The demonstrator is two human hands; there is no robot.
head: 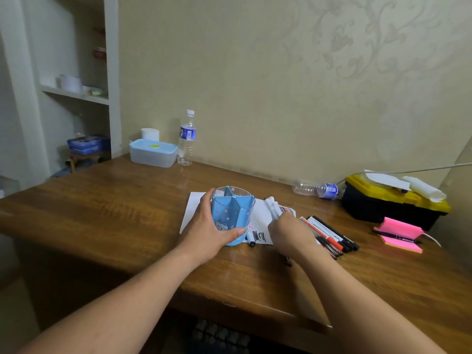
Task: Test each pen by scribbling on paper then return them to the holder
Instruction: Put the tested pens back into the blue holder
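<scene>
Wooden table (102,213) against a beige wall; on the scribbled paper (194,208) the left hand (207,226) curls its fingers (209,198) round the blue holder (231,213), probably to steady it; just right, the right hand (288,233) grips several white pens (272,206), seemingly for returning; loose pens (329,233) wait further right.

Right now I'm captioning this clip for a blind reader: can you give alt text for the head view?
A left hand grips a blue divided pen holder on scribbled paper, while the right hand holds white pens beside it; more pens lie on the wooden desk.
</scene>
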